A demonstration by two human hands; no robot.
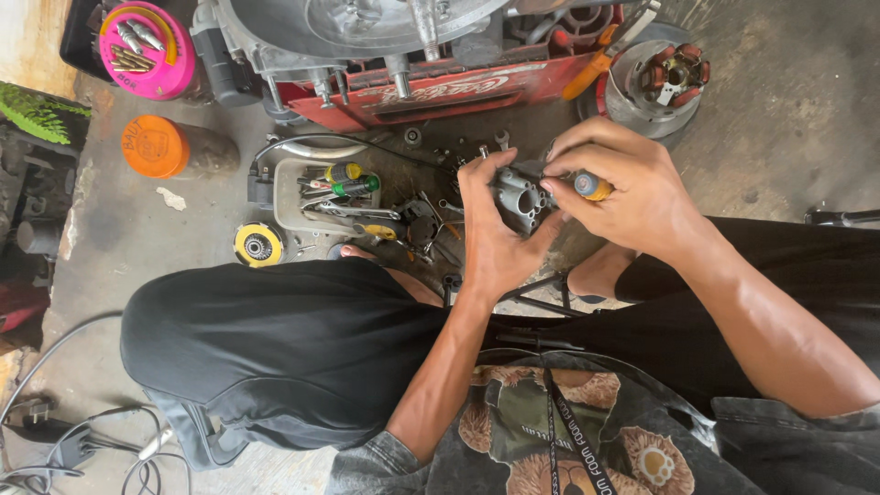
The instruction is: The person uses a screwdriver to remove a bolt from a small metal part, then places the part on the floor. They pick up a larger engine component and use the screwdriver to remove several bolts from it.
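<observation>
My left hand (490,229) grips a small grey metal carburettor-like part (519,194) from the left and below. My right hand (623,188) is closed around a screwdriver with a yellow and blue handle (591,186), its tip pressed against the right side of the metal part. Both hands meet above my black-clad knees (275,339). The screwdriver's shaft is mostly hidden by my fingers.
A red crate (440,92) carries a grey engine case (367,27). A round stator (655,78) lies at the upper right. A grey tray of tools (289,197), a yellow wheel disc (258,245), an orange lid (156,147), a pink container of bolts (147,50) and cables (82,449) lie on the concrete floor.
</observation>
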